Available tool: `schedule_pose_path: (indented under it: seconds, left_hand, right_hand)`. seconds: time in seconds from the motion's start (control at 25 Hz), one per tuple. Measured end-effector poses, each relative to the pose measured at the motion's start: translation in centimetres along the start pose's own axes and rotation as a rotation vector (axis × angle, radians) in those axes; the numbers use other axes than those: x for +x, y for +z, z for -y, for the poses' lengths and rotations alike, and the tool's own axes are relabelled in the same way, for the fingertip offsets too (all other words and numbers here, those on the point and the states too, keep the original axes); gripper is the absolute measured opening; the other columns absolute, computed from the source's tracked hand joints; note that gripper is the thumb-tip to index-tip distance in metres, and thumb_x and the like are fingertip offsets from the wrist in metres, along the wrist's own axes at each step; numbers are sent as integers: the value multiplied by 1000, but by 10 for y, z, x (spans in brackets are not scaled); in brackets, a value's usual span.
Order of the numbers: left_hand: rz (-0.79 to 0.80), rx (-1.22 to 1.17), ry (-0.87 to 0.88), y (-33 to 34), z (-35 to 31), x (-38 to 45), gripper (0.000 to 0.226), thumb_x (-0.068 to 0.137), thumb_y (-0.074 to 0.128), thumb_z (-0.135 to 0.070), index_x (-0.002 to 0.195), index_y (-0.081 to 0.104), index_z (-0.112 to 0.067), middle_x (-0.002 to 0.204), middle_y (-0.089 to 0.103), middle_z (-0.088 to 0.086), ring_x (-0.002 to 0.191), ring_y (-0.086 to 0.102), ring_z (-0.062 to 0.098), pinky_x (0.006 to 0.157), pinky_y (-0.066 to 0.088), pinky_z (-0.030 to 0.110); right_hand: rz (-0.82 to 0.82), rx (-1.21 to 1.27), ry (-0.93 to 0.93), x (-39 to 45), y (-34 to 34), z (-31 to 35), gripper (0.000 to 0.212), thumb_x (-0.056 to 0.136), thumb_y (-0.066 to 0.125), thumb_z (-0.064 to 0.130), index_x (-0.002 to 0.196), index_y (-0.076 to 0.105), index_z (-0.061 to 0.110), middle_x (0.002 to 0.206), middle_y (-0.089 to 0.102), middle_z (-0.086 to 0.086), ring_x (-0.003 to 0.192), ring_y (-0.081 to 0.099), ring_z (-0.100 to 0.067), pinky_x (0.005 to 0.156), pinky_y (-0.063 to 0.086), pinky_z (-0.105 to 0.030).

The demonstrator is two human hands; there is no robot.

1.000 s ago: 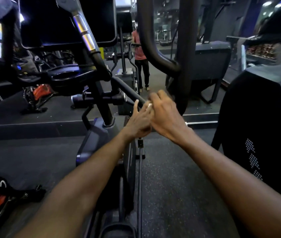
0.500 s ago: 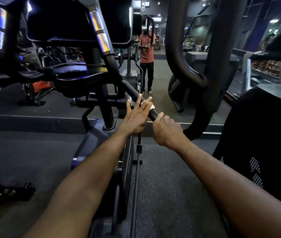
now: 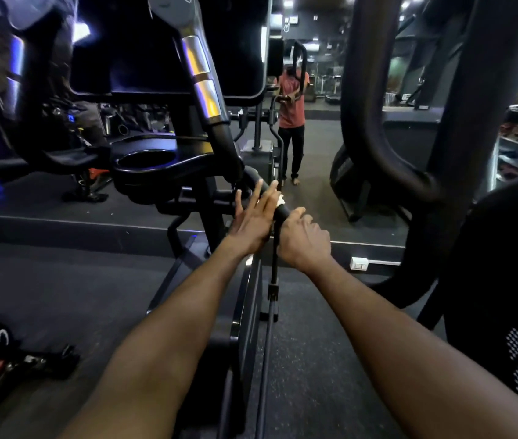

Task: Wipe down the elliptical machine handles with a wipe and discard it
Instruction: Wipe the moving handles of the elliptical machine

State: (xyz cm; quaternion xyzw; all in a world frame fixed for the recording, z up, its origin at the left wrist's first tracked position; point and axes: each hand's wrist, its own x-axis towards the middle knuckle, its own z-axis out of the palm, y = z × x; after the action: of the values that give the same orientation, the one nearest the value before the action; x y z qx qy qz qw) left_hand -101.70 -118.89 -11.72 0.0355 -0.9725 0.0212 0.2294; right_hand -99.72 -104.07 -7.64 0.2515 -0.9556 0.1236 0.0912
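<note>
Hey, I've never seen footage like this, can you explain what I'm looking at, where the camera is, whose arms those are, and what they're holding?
The camera is worn on a person's head and looks forward and down, so the two bare arms reaching away from you are that person's own. This is a gym. In front stands an elliptical machine, and a black handle bar slants toward the viewer. The left hand lies on that bar with fingers spread, pressing a small white wipe against it. The right hand closes around the near end of the same bar. Above is the machine's dark console, with a cup holder beneath it. Ahead a mirror seems to show the person's reflection. The floor is dark rubber matting.
</note>
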Motion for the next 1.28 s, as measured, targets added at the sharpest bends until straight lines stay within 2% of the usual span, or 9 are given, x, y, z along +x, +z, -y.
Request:
schedule_pose_path:
  seconds: [0.4,0.6,0.72,0.76,0.84,0.92,1.0,1.08,1.28]
  left_hand:
    - [-1,-248,-203,11,35,39,99,85,70,-16,155,1,-15,165,-9,1,152,-10,18,119,4,61]
    - [44,-434,-404,-5,46,60,79,95,54,-16,148,-4,-27,161,18,18,146,25,34,116,23,42]
    - [-17,-696,-579,-19,33,63,64,100,38,-2,156,12,-18,146,39,16,126,47,29,93,44,18]
    - [-51,-765,-609,-20,28,61,65,97,36,6,155,18,-17,136,43,14,114,52,27,71,45,10]
    - [-112,-868,-606,-25,18,54,66,92,32,15,152,28,-13,121,53,16,88,56,22,57,38,10]
    - [-142,-920,-568,-28,8,37,60,89,37,15,144,42,-8,104,61,15,74,53,15,57,38,9]
    - [-159,-965,-564,-28,2,15,44,87,46,10,125,59,-8,104,67,15,81,59,19,71,45,22]
    - [-219,-997,-543,-30,-4,-9,23,88,55,1,98,65,-18,87,68,3,74,59,14,70,47,32]
    - [-372,-956,-512,-65,-37,-47,17,87,67,-13,101,61,-21,87,66,-5,69,55,-6,65,47,15]
  right_hand:
    - [-76,40,22,35,13,14,53,88,63,19,132,41,0,120,60,-15,105,64,-31,79,48,-40]
    - [-84,37,10,39,17,12,52,87,64,17,130,42,1,118,61,-14,103,65,-30,77,49,-39]
    - [-90,55,7,40,18,11,46,86,64,16,126,45,4,114,62,-13,101,65,-30,78,49,-39]
    - [-85,65,13,40,17,12,43,86,64,15,124,46,4,113,63,-12,100,65,-30,78,50,-40]
    - [-76,96,24,40,15,13,40,86,63,16,121,48,5,112,63,-12,99,65,-31,78,49,-40]
    - [-66,123,16,37,12,14,41,85,62,23,120,50,6,114,61,-13,102,64,-32,80,48,-41]
    - [-93,174,12,32,7,14,42,84,56,34,118,55,8,114,57,-12,105,59,-34,87,48,-46]
    - [-183,299,8,25,1,13,39,85,49,38,112,62,15,113,55,-9,105,54,-31,95,44,-49]
    - [-151,796,-74,2,-13,14,36,89,51,47,105,72,24,110,65,-8,105,59,-27,97,45,-42]
